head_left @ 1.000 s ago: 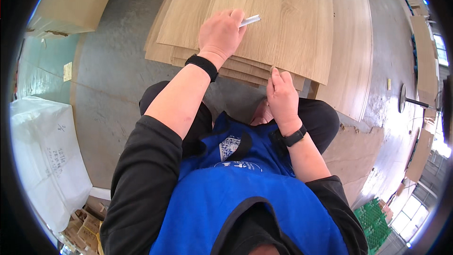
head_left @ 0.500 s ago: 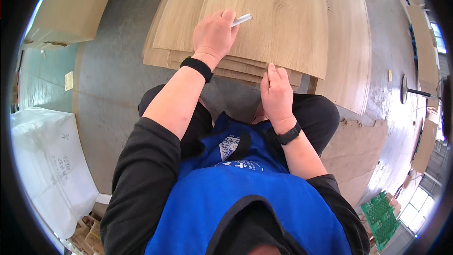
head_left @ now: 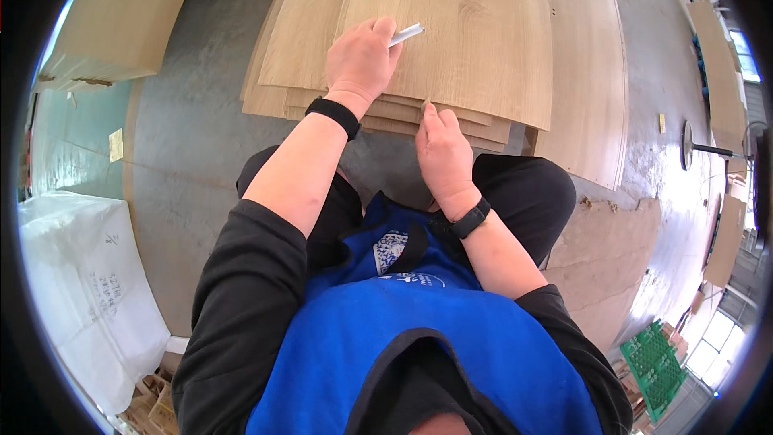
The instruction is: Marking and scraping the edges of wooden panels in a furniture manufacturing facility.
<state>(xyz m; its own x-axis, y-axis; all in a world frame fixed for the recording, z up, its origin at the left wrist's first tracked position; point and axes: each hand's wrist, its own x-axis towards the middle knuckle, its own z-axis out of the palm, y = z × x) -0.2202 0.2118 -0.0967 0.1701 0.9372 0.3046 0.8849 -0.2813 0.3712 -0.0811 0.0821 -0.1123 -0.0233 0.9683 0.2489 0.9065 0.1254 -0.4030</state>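
Observation:
My left hand (head_left: 359,58) is closed around a short silvery-white stick (head_left: 407,35) and rests over the top wood-grain board (head_left: 475,56). The far end of that stick pokes out past my fingers; its exact kind is not clear. At the front edge of the same board, my right hand (head_left: 445,149) is closed in a pinch, with its fingertips at the edge. Something small and greyish shows at those fingertips, too small to name. Under the top board lie several more boards (head_left: 475,130), their front edges slightly staggered.
On the right lies another long wood-grain panel (head_left: 586,72). A torn cardboard sheet (head_left: 604,254) covers the floor beside my knee. At left stand a large cardboard box (head_left: 121,16) and a white wrapped package (head_left: 88,282). A green plastic crate (head_left: 652,366) is at lower right.
My right hand has moved left along the board's front edge, still pinched. My left hand keeps the stick at nearly the same place.

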